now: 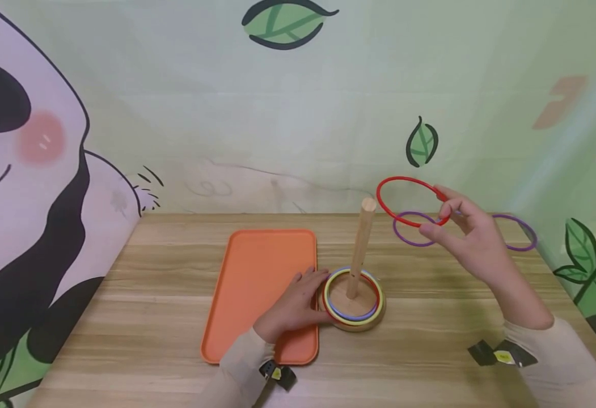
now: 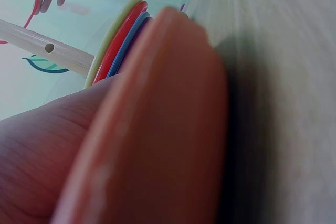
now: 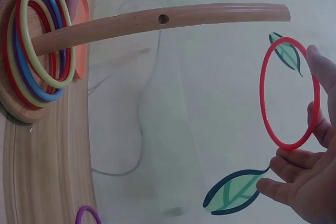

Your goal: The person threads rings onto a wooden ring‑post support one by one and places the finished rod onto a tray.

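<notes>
Backdrop (image 1: 298,113), printed with panda and leaves, noted at the far side; before it, a wood-grain tabletop (image 1: 149,294). Orange tray (image 1: 257,266) placed lengthwise, near to far, left of centre. Wooden stand (image 1: 361,249) set just right of the tray; its post is directed upward, and a stack of coloured rings (image 1: 355,323) is seated round the foot. Left hand (image 1: 295,303) positioned over the tray's right edge, thumb and fingers curved about the left side of the stand's base; firmness of hold cannot be told. Right hand (image 1: 473,238) raised on the right: red ring (image 1: 405,178) pinched at its right edge between thumb and fingers, other fingers spread loosely. Two purple rings (image 1: 417,245) seen at the far right, beyond that hand. Key relation, as judged: the red ring is held to the right of the post's tip, at about its height and apart from it, the opening facing roughly along the post's vertical long axis; the tip is approached more closely by the right hand than by the left.
</notes>
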`<act>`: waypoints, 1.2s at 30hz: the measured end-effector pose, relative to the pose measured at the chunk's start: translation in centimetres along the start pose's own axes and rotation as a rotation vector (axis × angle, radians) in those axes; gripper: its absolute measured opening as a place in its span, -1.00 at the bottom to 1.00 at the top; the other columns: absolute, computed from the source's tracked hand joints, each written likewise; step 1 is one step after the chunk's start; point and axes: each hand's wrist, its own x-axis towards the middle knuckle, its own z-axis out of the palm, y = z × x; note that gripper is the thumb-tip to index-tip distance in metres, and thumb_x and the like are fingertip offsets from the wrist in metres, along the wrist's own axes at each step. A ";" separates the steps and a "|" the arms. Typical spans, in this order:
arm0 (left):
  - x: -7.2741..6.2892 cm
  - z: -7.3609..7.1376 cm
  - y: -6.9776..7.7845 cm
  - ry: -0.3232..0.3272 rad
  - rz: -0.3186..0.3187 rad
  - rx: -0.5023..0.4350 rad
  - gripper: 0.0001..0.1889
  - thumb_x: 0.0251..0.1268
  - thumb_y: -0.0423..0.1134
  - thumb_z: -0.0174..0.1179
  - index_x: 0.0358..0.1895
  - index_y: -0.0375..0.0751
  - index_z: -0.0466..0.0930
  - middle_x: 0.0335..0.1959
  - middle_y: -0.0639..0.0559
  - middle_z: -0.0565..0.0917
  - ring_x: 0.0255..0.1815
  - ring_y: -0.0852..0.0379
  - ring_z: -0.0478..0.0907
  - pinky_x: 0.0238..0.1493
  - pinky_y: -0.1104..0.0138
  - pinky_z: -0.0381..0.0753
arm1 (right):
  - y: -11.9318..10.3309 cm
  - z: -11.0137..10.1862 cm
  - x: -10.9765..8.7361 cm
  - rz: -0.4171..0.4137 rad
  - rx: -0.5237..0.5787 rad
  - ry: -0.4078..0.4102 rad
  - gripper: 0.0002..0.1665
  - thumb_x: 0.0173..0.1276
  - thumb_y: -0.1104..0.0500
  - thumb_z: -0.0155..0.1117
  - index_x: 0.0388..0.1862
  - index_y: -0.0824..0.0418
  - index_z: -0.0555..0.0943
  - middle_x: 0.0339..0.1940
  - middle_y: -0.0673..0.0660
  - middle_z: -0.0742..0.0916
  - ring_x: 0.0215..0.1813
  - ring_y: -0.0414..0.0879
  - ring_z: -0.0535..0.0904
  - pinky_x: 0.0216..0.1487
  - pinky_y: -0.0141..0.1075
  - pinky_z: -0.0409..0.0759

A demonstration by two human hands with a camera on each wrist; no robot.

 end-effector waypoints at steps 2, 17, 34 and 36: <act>0.0 0.0 0.0 -0.001 -0.001 0.001 -0.03 0.18 0.05 0.57 0.57 -0.29 0.33 0.58 -0.27 0.36 0.69 -0.34 0.02 0.64 -0.23 -0.09 | -0.2 0.0 0.1 -0.006 0.007 0.006 -0.63 0.39 0.26 0.51 -0.20 0.30 0.42 0.61 0.27 0.43 0.51 0.51 0.36 0.15 -0.50 0.55; 0.1 -0.2 0.1 -0.004 -0.011 -0.008 -0.02 0.18 0.07 0.57 0.58 -0.28 0.32 0.59 -0.25 0.36 0.70 -0.32 0.01 0.64 -0.22 -0.09 | -1.5 -0.1 0.5 -0.099 0.047 0.078 -0.67 0.34 0.46 0.46 -0.14 0.30 0.45 0.57 0.29 0.47 0.62 0.10 0.30 0.50 -0.23 0.43; 0.1 0.0 -0.1 0.002 0.004 0.006 -0.03 0.17 0.02 0.58 0.57 -0.31 0.33 0.57 -0.29 0.37 0.69 -0.35 0.02 0.64 -0.23 -0.09 | -3.0 1.6 0.3 -0.141 0.085 0.009 -0.64 0.29 0.48 0.49 -0.21 0.32 0.43 0.59 0.20 0.47 0.63 0.18 0.28 0.52 -0.15 0.42; 0.0 0.0 -0.1 0.002 0.002 0.006 -0.03 0.17 0.02 0.58 0.57 -0.30 0.33 0.58 -0.28 0.37 0.69 -0.34 0.02 0.64 -0.22 -0.09 | -3.1 1.9 0.2 -0.137 0.062 0.003 -0.63 0.29 0.45 0.51 -0.21 0.31 0.43 0.59 0.17 0.47 0.62 0.21 0.30 0.51 -0.14 0.42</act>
